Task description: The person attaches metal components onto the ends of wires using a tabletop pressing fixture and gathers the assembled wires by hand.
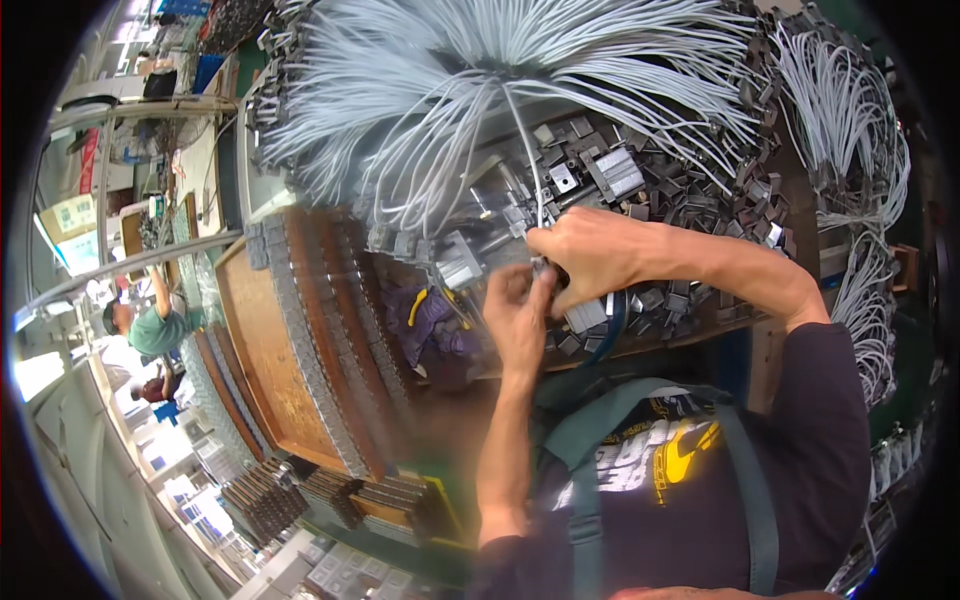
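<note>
One white cable [527, 145] runs down from a large bundle of white cables [420, 60] to my hands. Its lower end goes into my right hand [595, 250], whose fingers are closed around it. Just below, my left hand [517, 308] is closed and slightly blurred, its fingertips meeting those of the right. A small dark metal piece shows between the hands, partly hidden by the fingers. Behind them is a metal fixture [490, 225] with blocks and rods. Loose metal parts [680, 205] lie heaped beside it.
Stacked rows of grey parts on brown strips [315, 330] stand at the left. A purple cloth [430, 325] lies by the bench edge. More white cable bundles [840, 110] hang at the right. Another person in a green shirt [158, 333] is farther off at the left.
</note>
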